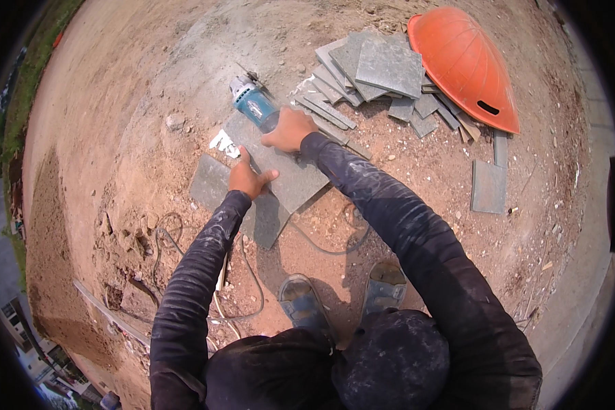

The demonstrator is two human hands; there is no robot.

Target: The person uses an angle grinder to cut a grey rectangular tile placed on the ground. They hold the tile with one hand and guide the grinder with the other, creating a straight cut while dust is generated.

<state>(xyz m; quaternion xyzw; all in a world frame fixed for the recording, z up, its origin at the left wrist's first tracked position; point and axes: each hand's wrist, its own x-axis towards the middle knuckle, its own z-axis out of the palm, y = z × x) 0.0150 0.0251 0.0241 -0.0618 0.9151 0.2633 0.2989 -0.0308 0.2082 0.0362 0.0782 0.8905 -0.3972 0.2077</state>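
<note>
Outdoor work site — bare dirt (116, 130), grey tiles (297, 181), grinder (255, 107).

1 orange tub (461, 65) lies overturned at upper right, a dark slot (488, 107) near its rim, beside a loose pile of grey tiles (389, 65). Below, 1 squarish tile (489, 186) lies on reddish, chip-strewn ground (424, 205). Grass (15, 116) borders the far left; pale paving (584, 287) runs along the right.

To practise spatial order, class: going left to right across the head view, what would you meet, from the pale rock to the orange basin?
Pale rock, angle grinder, right hand, pile of grey tiles, upturned orange basin.
</note>
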